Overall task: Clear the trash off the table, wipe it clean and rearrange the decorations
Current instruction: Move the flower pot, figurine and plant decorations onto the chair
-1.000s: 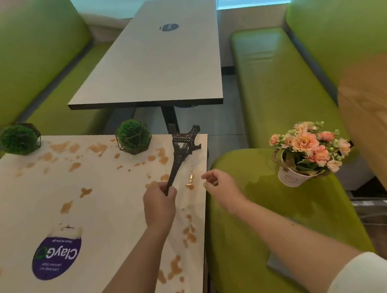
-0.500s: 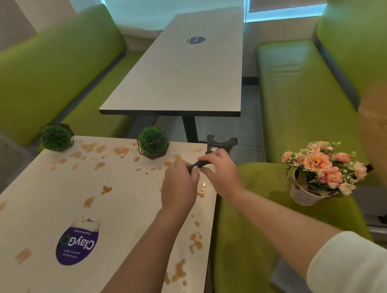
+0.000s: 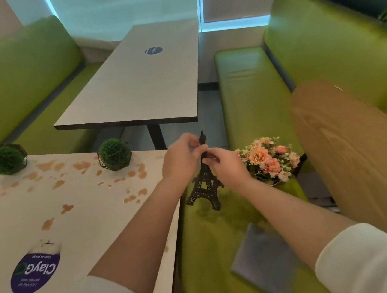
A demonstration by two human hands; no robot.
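Fingers [image 3: 202,149] of both hands are pinched round the upper spire of the little tower model [image 3: 205,183]; it's held upright over the green seat [image 3: 223,251], off the stained desk [image 3: 74,208]; best set down flat beside the flower pot [image 3: 270,159], feet level, then let go gently.

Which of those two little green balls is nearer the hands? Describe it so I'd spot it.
Start at the stained table on the left and follow its far edge. Two moss balls in wire frames stand there; yours is the right-hand ball, close to the left hand, while the other ball sits at the far left corner.
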